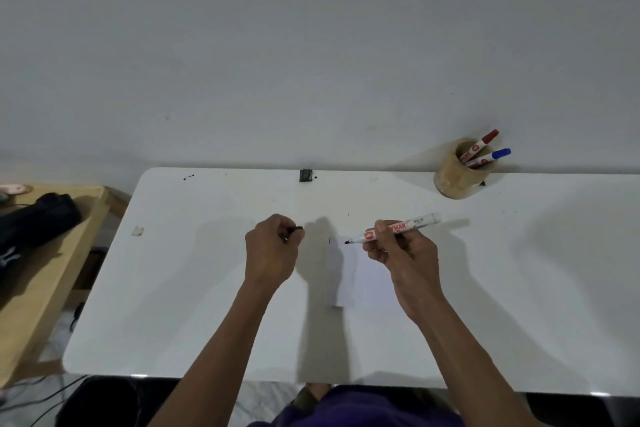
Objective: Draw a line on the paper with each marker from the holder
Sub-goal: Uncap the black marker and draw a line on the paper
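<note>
While gripped: one marker, perhaps one cap; two holdered markers.

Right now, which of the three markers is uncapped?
The black-tipped marker in the right hand; the red-capped and blue-capped ones stand capped in the holder.

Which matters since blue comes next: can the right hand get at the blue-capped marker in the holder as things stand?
Probably not yet: the path to the blue-capped marker looks free, but the right hand is full, gripping the uncapped black marker.
</note>
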The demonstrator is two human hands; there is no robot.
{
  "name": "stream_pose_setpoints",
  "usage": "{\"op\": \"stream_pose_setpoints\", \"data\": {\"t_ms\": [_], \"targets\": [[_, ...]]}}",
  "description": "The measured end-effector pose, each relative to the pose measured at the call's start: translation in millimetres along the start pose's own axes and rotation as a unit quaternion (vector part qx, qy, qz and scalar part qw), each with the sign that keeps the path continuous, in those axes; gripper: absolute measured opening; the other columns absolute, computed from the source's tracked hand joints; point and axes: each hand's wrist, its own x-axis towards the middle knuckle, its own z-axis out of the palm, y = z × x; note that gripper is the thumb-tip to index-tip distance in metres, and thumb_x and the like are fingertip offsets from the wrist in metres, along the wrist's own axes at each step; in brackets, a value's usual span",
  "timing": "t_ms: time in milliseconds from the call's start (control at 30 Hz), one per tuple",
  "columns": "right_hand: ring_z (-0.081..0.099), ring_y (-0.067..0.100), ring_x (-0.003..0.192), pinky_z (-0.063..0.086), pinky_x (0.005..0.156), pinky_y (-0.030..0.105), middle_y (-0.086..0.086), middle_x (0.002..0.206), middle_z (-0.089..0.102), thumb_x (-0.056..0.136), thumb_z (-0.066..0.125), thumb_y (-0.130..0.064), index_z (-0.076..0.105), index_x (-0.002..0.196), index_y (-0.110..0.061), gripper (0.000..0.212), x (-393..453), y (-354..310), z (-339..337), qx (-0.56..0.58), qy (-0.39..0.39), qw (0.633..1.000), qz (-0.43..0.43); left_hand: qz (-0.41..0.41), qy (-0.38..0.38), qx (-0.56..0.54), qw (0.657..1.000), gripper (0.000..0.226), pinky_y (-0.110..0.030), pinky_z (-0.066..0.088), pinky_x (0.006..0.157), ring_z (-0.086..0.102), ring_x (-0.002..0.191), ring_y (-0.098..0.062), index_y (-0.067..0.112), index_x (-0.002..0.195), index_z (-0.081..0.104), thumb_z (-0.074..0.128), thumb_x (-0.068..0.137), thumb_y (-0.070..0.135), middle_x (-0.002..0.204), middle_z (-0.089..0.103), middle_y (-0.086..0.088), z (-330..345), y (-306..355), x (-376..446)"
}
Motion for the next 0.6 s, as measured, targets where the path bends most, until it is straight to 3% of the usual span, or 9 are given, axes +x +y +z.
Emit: {"op": "stream_pose_setpoints", "data": {"t_ms": [100,233,433,533,600], "targets": [[0.070,0.019,0.073,0.060,0.072,0.029,0.006,0.079,0.075,0.096,0.066,-0.013,0.071,0.094,-0.001,0.013,2,6,-2,-0.011,0.000,1.000,-0.003,0.029,-0.016,0.079,0.996,0.010,-0.030,0.043,0.070,0.062,0.078,-0.026,0.005,0.091,0.068,0.067,0.090,0.015,0.087,0.069,-0.008,13,-11,28],[0.071,0.018,0.073,0.061,0.072,0.029,0.009,0.080,0.075,0.096,0.066,-0.013,0.071,0.094,-0.001,0.014,2,11,-6,-0.023,0.005,1.000,-0.006,0.037,-0.046,0.166,0.984,0.012,-0.033,0.039,0.067,0.055,0.078,-0.026,-0.001,0.091,0.066,0.064,0.092,0.011,0.095,0.066,-0.016,21,-18,47],[0.072,0.018,0.072,0.061,0.071,0.029,0.011,0.081,0.076,0.094,0.070,-0.011,0.070,0.096,0.000,0.012,0,15,-9,-0.039,0.009,0.999,-0.009,0.038,-0.066,0.185,0.980,0.014,-0.038,0.045,0.071,0.060,0.096,-0.035,0.000,0.096,0.068,0.066,0.091,0.013,0.099,0.063,-0.017,25,-24,50],[0.073,0.021,0.070,0.062,0.070,0.032,0.014,0.081,0.074,0.087,0.077,-0.006,0.071,0.094,0.001,0.012,-1,16,-9,-0.039,0.021,0.999,-0.006,0.021,-0.066,0.176,0.982,0.032,-0.043,0.051,0.081,0.056,0.113,-0.033,0.006,0.117,0.064,0.067,0.090,0.022,0.113,0.061,-0.013,21,-24,42],[0.072,0.025,0.070,0.061,0.069,0.034,0.020,0.080,0.073,0.080,0.082,-0.001,0.070,0.090,0.003,0.016,-1,18,-11,-0.036,0.026,0.999,-0.014,0.017,-0.013,0.167,0.986,0.045,-0.045,0.051,0.089,0.051,0.121,-0.031,0.012,0.129,0.056,0.066,0.090,0.031,0.122,0.059,-0.010,17,-24,26]]}}
